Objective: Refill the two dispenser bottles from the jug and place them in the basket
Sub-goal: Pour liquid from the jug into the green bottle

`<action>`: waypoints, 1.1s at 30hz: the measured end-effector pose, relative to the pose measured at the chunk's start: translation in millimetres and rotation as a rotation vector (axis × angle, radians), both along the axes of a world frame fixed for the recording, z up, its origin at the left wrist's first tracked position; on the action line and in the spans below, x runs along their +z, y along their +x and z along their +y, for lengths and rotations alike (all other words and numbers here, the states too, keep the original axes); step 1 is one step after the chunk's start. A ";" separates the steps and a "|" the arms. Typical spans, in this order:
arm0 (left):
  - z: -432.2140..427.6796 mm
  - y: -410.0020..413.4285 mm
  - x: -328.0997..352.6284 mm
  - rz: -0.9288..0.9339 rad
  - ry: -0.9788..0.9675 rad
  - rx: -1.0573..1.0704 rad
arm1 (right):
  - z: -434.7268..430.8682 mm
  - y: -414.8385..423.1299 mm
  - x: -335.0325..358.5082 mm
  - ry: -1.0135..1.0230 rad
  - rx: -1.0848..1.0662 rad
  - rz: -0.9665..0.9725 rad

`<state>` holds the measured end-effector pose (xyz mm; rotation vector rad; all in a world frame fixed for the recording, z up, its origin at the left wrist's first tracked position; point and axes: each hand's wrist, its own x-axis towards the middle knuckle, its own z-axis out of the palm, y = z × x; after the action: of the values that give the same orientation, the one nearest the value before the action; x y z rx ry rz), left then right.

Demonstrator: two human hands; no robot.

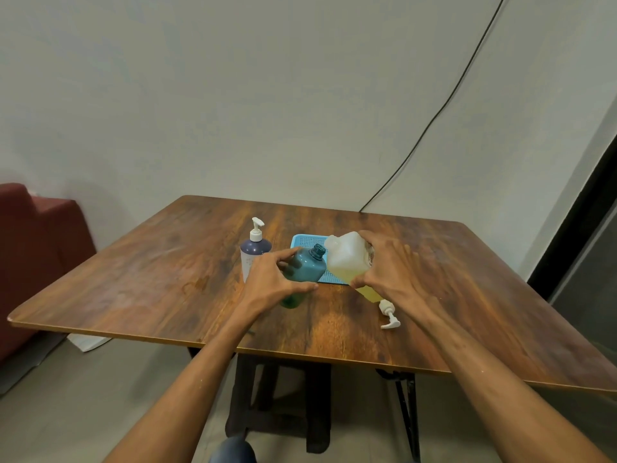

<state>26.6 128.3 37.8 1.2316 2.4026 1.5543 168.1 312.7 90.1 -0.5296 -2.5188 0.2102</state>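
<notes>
The teal bottle (305, 274), uncapped and tilted just near of the basket (300, 241), is being held in the left hand (272, 282) grip while the right hand (389, 274) grip is tipping the jug (347, 259) toward its neck; the spout likely needs aligning before pouring.

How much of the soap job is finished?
Done: the pump is off the teal bottle and lies on the table. Now: the left hand holds that open bottle while the right hand tips the jug toward it. Left: filling both bottles, including the purple bottle, then loading the empty basket.
</notes>
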 end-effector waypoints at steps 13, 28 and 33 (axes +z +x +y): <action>-5.6 -2.3 -0.4 -0.003 -0.025 -0.001 | -8.4 -5.1 16.6 0.190 -0.047 -0.177; -8.7 -0.2 1.4 -0.002 -0.066 -0.012 | -11.0 -6.4 24.7 0.332 -0.038 -0.212; -9.2 -0.7 0.6 -0.012 -0.057 -0.016 | -13.4 -7.2 26.4 0.325 -0.030 -0.215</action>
<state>25.9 119.1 38.4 1.2244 2.4061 1.4743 160.9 299.3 116.5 -0.4778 -2.6745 -0.2790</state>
